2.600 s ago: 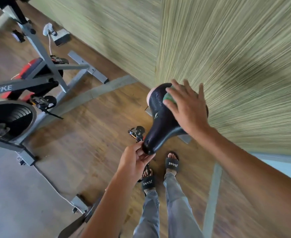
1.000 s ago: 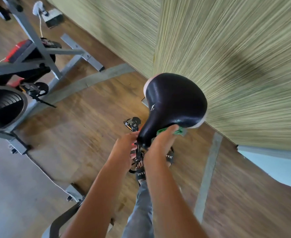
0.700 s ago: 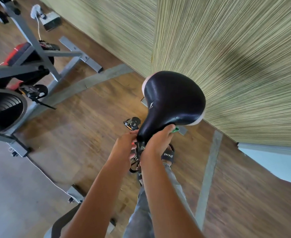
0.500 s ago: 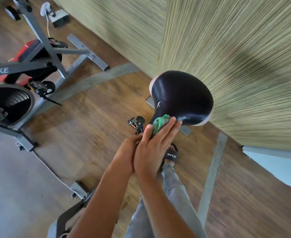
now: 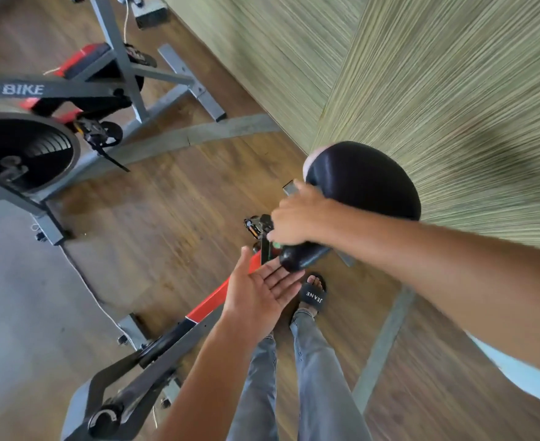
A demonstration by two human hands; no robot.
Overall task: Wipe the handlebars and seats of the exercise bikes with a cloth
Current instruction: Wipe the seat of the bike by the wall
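Observation:
A glossy black bike seat [image 5: 364,186] stands in the middle right of the view, its narrow nose pointing toward me. My right hand [image 5: 297,218] reaches across the seat's left side and grips the green cloth [image 5: 276,245], of which only a small edge shows under the fingers. My left hand [image 5: 259,291] is open, palm up, fingers straight, just under the seat's nose [image 5: 297,257]. The red and grey frame [image 5: 211,300] of this bike runs down to the lower left.
A second grey exercise bike [image 5: 71,90] with a black flywheel [image 5: 23,151] stands at the upper left. A green striped wall [image 5: 421,74] rises close behind the seat. My legs and a black sandal [image 5: 313,297] stand on the wooden floor below the seat.
My right hand moved with the cloth from the seat's nose to its left side. My left hand let go of the nose and opened palm up beneath it.

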